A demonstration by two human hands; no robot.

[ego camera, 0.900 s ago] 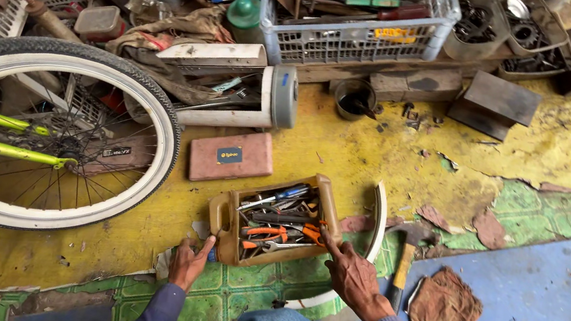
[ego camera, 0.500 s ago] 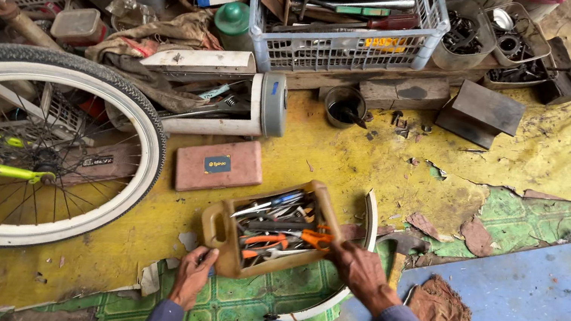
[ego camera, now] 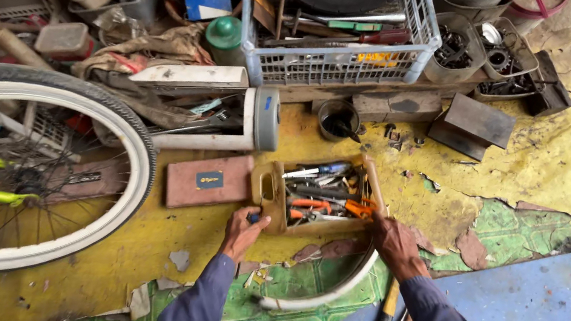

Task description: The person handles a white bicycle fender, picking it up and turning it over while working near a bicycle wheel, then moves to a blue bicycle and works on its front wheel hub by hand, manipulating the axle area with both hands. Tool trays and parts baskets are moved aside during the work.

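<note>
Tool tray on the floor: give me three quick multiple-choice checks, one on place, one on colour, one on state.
1. The wooden tool tray lies:
A. inside the crate
B. between both hands
C. on the wheel

2. The bicycle wheel has a sidewall that is:
A. white
B. red
C. blue

3. The left hand:
A. hangs free
B. grips a hammer
C. touches the tray's near corner

Key: B, the right hand meets its other end; A, a white band rings the tyre; C, its fingers meet the corner.
</note>
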